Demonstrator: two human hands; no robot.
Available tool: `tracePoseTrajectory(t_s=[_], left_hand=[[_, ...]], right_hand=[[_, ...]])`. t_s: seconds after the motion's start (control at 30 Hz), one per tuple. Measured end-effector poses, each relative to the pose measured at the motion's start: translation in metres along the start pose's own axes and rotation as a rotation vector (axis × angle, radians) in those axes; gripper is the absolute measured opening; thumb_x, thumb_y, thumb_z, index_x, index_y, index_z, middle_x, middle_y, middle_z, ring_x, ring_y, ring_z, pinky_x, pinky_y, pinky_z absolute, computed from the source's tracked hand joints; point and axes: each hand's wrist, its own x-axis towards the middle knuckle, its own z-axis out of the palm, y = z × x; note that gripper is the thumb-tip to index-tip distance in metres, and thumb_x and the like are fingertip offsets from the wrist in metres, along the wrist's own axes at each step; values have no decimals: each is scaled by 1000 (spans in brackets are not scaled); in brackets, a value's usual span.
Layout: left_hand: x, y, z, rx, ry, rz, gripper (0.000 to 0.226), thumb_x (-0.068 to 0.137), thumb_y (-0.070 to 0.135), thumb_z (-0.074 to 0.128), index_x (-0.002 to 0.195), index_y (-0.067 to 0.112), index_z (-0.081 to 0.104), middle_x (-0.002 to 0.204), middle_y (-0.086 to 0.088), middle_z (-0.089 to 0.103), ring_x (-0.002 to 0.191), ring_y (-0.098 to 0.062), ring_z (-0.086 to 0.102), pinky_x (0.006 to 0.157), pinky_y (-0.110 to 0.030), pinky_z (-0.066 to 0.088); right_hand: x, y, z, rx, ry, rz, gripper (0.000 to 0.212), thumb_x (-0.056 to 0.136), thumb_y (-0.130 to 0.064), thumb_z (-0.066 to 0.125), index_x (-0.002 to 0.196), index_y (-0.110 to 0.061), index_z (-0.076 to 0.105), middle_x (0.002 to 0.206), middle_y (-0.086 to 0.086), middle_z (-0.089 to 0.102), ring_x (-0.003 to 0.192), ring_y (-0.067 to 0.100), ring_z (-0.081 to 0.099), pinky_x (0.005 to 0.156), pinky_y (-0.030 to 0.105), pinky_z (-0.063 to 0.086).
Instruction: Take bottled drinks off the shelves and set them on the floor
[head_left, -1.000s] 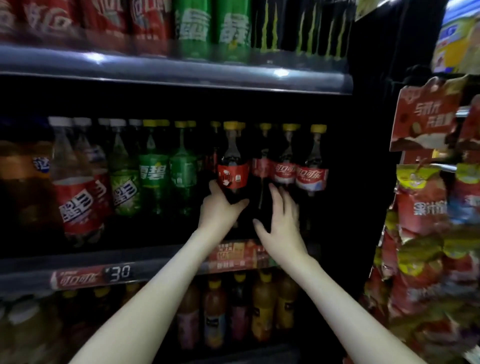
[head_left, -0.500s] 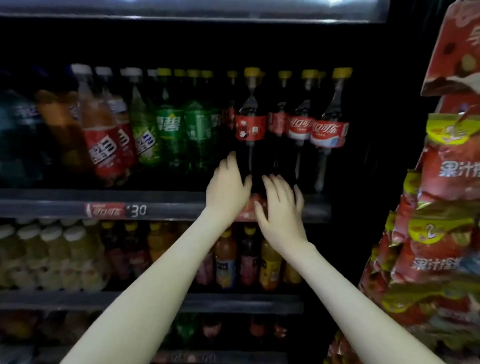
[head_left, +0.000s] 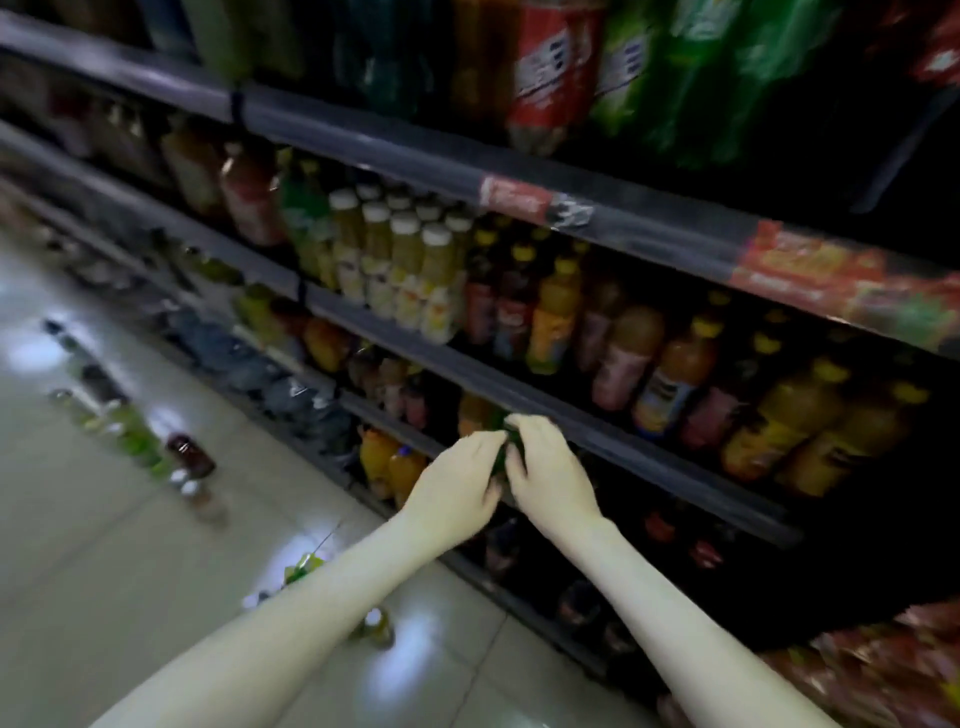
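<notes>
Head view: left hand (head_left: 457, 483) and right hand (head_left: 553, 480) both curl round a green bottle (head_left: 503, 449) at the low shelf (head_left: 675, 473), bottle at their 12 o'clock, probably upright though blurred, floor (head_left: 104, 545) toward 8 o'clock.

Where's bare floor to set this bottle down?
The floor is bare at lower left, beyond the left forearm, and in a strip between the bottle row and the shelf base. Crowded: along that row, and by the forearm, where more bottles stand.
</notes>
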Motion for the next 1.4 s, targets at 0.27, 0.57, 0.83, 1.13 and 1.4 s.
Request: tracePoseTrajectory(t_s=[0.27, 0.57, 0.83, 1.13, 1.4], left_hand=[[-155, -195, -65, 12, -111, -542, 45, 94, 22, 48, 138, 16, 41, 136, -2, 47, 123, -22, 48, 98, -33, 40], [-262, -386, -204, 90, -106, -863, 39, 95, 17, 45, 134, 15, 42, 133, -7, 46, 122, -26, 46, 93, -35, 38], [-245, -552, -223, 44, -176, -962, 40, 95, 18, 46, 135, 16, 40, 132, -8, 45, 122, -28, 45, 92, -37, 41], [-208, -818, -174, 24, -310, -1050, 44, 96, 22, 42, 140, 17, 37, 134, -6, 45, 121, -25, 46, 93, -35, 39], [-245, -999, 3, -200, -344, -1132, 49, 97, 23, 45, 144, 17, 33, 144, -4, 38, 125, -24, 43, 94, -33, 37]], right_hand=[[43, -146, 176, 15, -302, -112, 36, 99, -21, 47, 133, -11, 48, 129, 5, 52, 125, 20, 46, 99, 30, 38], [121, -329, 347, 65, -512, -145, 37, 96, -18, 49, 132, -11, 48, 128, 9, 51, 121, 24, 49, 97, 34, 40], [225, -351, 483, -5, -606, -13, 39, 95, -15, 47, 134, -10, 46, 133, 10, 49, 124, 27, 46, 96, 36, 41], [358, -359, 735, -115, -802, 79, 42, 97, -19, 45, 137, -9, 40, 137, 10, 46, 127, 26, 42, 102, 37, 38], [373, -287, 996, -139, -867, 290, 66, 92, -23, 57, 148, -10, 25, 138, 19, 40, 119, 40, 48, 94, 41, 44]])
